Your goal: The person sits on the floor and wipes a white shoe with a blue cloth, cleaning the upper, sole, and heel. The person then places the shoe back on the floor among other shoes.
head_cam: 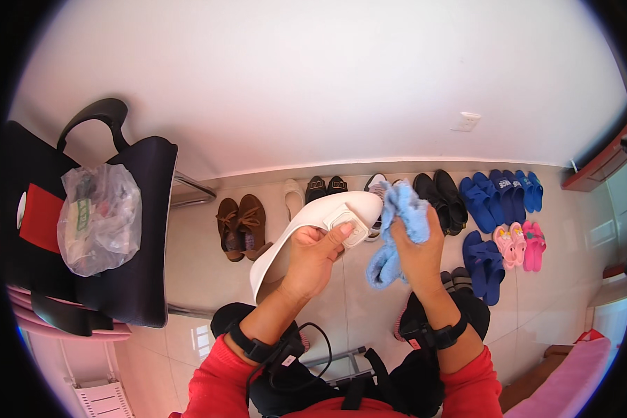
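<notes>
My left hand [313, 258] grips a white slip-on flat shoe [313, 211] with a square buckle on its toe. The thumb lies over that buckle, and the toe points up to the right. A crumpled light-blue cloth [405, 214] is bunched in my right hand [420, 251], just beside the shoe's toe; part of it hangs down below the fingers. Cloth and toe look close together, and I cannot tell whether they touch. On the floor behind the held shoe stands another white shoe [293, 198], partly hidden.
Brown lace-up shoes [242, 224], black buckled shoes [316, 185], black shoes [441, 201], blue slippers [480, 201] and pink clogs [511, 243] stand along the wall. At left, a black chair [154, 235] bears a plastic bag [102, 219]. A wall socket [467, 122] sits above the skirting.
</notes>
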The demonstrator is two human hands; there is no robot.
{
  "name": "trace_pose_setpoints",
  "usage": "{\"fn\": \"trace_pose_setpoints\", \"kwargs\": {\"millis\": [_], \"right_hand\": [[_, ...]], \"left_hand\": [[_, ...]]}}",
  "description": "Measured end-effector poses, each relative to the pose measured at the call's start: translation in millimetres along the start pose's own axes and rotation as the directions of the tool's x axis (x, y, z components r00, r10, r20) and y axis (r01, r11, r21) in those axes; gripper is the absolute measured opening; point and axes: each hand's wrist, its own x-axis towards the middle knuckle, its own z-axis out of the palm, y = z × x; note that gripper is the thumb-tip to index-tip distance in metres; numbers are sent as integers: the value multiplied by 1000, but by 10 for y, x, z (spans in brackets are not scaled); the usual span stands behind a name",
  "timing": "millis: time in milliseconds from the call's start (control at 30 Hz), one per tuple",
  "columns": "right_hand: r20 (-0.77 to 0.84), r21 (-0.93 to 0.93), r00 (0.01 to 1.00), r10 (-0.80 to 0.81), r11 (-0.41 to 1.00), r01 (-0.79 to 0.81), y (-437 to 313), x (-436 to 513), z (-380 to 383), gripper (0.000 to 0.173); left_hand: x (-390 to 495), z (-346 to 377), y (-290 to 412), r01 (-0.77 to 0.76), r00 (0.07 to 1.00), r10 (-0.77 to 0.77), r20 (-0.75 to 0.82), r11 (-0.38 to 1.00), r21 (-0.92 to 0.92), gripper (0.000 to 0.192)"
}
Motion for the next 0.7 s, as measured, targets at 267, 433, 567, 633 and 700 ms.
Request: {"fn": "trace_pose_setpoints", "kwargs": {"millis": [267, 433, 567, 633, 700], "right_hand": [[140, -285, 934, -329, 890, 356, -109, -43, 14, 32], [202, -311, 939, -278, 891, 331, -66, -87, 15, 31], [185, -67, 977, -108, 990, 122, -15, -153, 75, 34], [294, 67, 951, 95, 991, -120, -42, -205, 81, 31], [284, -40, 958, -28, 998, 42, -85, -233, 122, 25]], "left_hand": [[22, 24, 9, 114, 993, -114, 9, 988, -108, 32], [29, 19, 35, 95, 995, -86, 55, 978, -187, 33], [56, 15, 85, 107, 994, -108, 8, 967, -232, 36], [78, 5, 128, 91, 994, -105, -27, 942, -324, 33], [98, -8, 173, 60, 997, -74, -21, 920, -387, 34]]}}
